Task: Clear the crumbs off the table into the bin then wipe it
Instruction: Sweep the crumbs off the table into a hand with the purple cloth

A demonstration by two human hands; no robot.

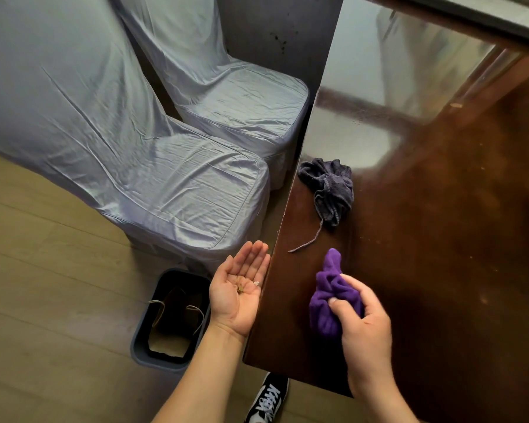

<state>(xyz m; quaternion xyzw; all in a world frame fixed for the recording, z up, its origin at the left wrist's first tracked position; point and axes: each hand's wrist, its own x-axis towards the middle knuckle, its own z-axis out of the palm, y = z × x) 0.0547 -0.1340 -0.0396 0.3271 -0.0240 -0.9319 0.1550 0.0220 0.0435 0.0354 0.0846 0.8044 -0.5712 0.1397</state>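
Across frame right, brown worktop (440, 239) w/ dark grey rag (330, 190) near its edge. Lower left on floor, bin (141, 346), open. Right hand (364, 325) fingers clenched on purple cloth (330, 294) on worktop. Left hand (242, 288) palm up, fingers released, beside worktop edge, cupping crumbs (242, 289), maybe 3.

Table (425, 209): dark brown, glossy, reflecting light; a few pale specks scattered across the top
Crumbs (248, 286): small tan and white bits; off the table, just beyond its left edge near the near corner
Bin (171, 319): dark, rectangular, lined; on the floor beside the table's near-left corner
Purple cloth (330, 294): bunched; on the top near the left edge
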